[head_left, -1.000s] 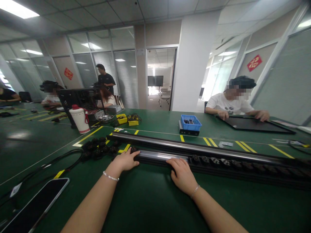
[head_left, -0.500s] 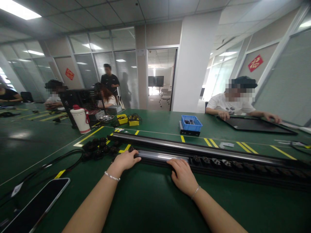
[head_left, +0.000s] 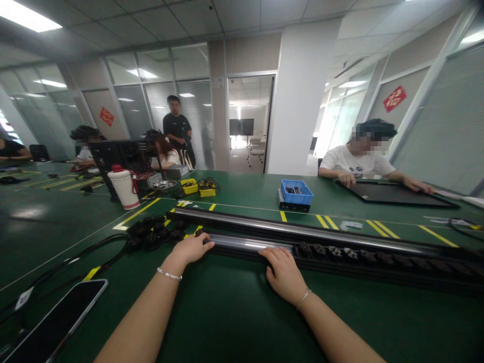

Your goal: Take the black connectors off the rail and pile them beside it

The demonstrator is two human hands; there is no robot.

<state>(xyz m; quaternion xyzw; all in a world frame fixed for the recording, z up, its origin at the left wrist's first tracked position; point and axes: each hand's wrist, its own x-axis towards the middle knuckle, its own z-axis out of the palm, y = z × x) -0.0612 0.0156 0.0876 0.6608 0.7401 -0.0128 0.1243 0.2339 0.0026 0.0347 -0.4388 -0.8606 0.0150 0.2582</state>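
**Both hands on the near end of the long black rail**

Your left hand [head_left: 192, 248] lies flat at the left end of the silvery cover strip [head_left: 245, 243], fingers pressed together and resting on top of it, pinching nothing. Your right hand [head_left: 284, 275] rests palm-down where that strip ends, fingers loosely together and curled over the near edge of the long black rail [head_left: 340, 252]; whether the fingertips hook under anything you cannot tell.

The rail lies flat on the green bench [head_left: 234, 312], running from just beyond your hands away to the right, with a second, longer rail [head_left: 302, 229] close behind it. It looks stiff, metal and fairly heavy for its length, so it would likely sag or swing if lifted at one end; take it with hands spread well apart. The polished strip looks slippery.

The rail's right end is cut off by the picture edge. The row of small black parts [head_left: 340, 252] along it and the dark cluster of plugs [head_left: 151, 232] to your left are too blurred to identify surely.
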